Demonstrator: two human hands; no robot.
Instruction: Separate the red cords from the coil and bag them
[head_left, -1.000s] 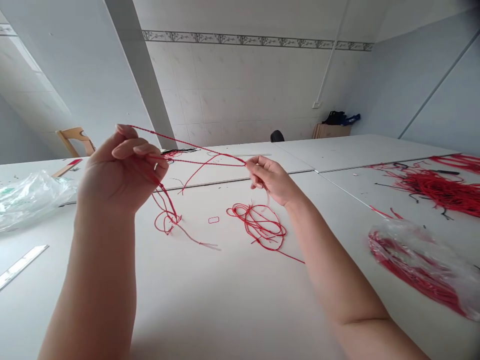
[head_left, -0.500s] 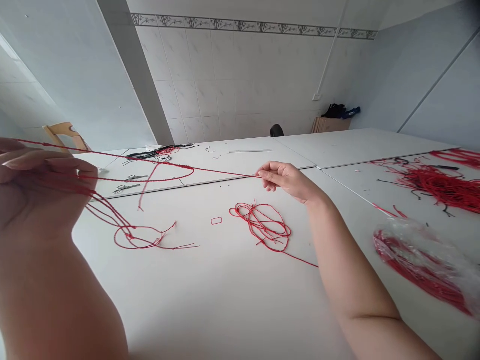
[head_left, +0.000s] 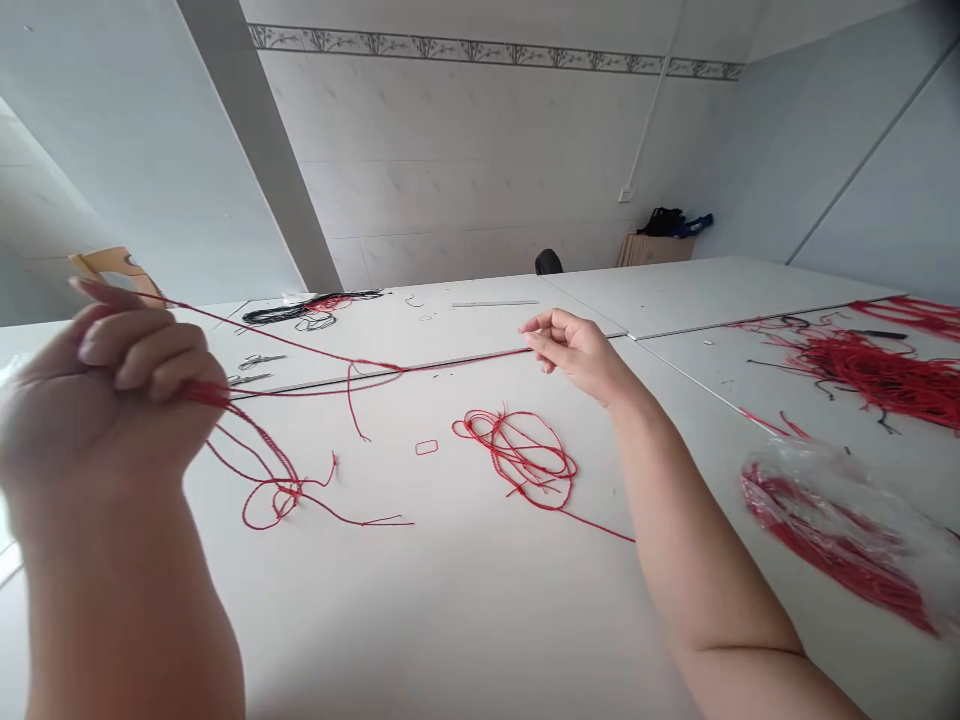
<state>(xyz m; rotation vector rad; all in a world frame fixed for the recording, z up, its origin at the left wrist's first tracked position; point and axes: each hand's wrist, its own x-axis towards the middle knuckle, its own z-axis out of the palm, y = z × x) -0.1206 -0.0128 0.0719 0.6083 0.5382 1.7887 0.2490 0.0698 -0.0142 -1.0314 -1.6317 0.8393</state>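
My left hand (head_left: 127, 365) is raised at the left, fingers curled round a bundle of thin red cords. From its fist, several cord strands (head_left: 262, 440) hang down to a looped, knotted tangle with loose ends just above the table. A red braided cord (head_left: 292, 340) runs from its upper fingers to a knot, where a loop and a short frayed tail hang. Beyond the knot the cord continues to my right hand (head_left: 559, 345), whose thumb and bent fingers pinch around its end. Below lies a loose coil of red cord (head_left: 532, 460), apart from both hands.
A small red rectangular outline (head_left: 426, 447) marks the white table (head_left: 450, 600). Scissors (head_left: 259, 361), black cords (head_left: 300, 308) and a ruler (head_left: 495, 303) lie at the back. To the right are a red cord pile (head_left: 877, 370) and a plastic bag (head_left: 840, 530) of red cord.
My left hand has turned and come inward, its fingers now curled in view. The stretched cord has sagged, its knot lower and further right. The hanging strands swung slightly right and down.
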